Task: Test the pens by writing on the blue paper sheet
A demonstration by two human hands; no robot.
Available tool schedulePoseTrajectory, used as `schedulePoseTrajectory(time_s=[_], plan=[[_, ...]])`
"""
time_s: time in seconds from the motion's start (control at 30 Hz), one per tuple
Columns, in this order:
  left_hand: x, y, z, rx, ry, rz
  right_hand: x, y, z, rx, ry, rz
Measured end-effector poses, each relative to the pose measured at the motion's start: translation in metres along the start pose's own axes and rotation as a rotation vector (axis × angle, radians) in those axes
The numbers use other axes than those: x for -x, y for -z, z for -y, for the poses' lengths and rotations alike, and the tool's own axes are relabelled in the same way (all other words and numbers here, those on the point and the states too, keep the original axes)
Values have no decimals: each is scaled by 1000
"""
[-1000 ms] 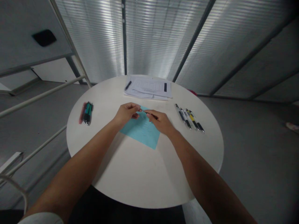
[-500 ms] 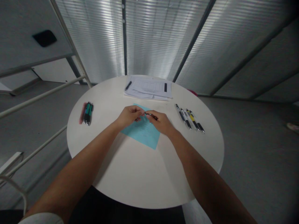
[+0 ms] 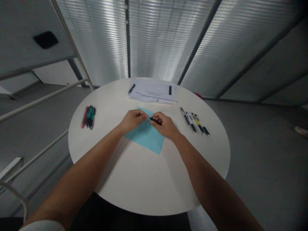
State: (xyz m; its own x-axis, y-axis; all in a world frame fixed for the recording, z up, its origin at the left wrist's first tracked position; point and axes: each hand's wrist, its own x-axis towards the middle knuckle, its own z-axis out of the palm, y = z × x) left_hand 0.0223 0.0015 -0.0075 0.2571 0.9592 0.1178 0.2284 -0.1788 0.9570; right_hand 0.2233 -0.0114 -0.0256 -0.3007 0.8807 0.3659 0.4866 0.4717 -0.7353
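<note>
A black pen [image 3: 156, 121] is being held between two hands.
The pen is being pinched by the right hand [image 3: 167, 125], its fingers curled. By the pen's end, the left hand's [image 3: 132, 121] fingertips are being pressed together; anything between them is too small to tell. Blue paper [image 3: 149, 141] is being partly covered by both hands.

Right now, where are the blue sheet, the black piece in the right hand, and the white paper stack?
Blue sheet [image 3: 148, 138]: head view, bare part below the hands.
Black piece [image 3: 156, 121]: head view, middle of its length.
White paper stack [image 3: 154, 91]: head view, top sheet's middle.
</note>
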Motion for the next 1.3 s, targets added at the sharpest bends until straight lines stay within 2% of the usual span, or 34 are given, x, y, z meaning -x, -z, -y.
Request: schedulePoseTrajectory(time_s=[0.27, 0.47, 0.6, 0.67, 0.8, 0.87, 0.93, 1.1, 1.3], plan=[[2, -1, 1, -71, -43, 42, 0, -2, -1, -31, 16, 7], [2, -1, 2, -55, -37, 54, -2, -3, -3, 12, 88, 2], [-1, 3, 5, -52, -102, 75, -3, -2, -4, 33, 108, -7], [0, 8, 5, -162, -147, 58, -3, -1, -4, 47, 120, 10], [3, 19, 3, -634, -216, -94, -4, 1, -3, 46, 109, -11], [5, 21, 3, -834, -153, -139, -4, 1, -3, 40, 87, -33], [6, 21, 5, -963, -65, -107, -4, 1, -3, 39, 71, -44], [5, 16, 9, -1045, 7, 43, -4, 0, -6, 22, 51, -46], [1, 18, 16, -963, -60, 24, -3, 1, -6, 22, 21, -28]])
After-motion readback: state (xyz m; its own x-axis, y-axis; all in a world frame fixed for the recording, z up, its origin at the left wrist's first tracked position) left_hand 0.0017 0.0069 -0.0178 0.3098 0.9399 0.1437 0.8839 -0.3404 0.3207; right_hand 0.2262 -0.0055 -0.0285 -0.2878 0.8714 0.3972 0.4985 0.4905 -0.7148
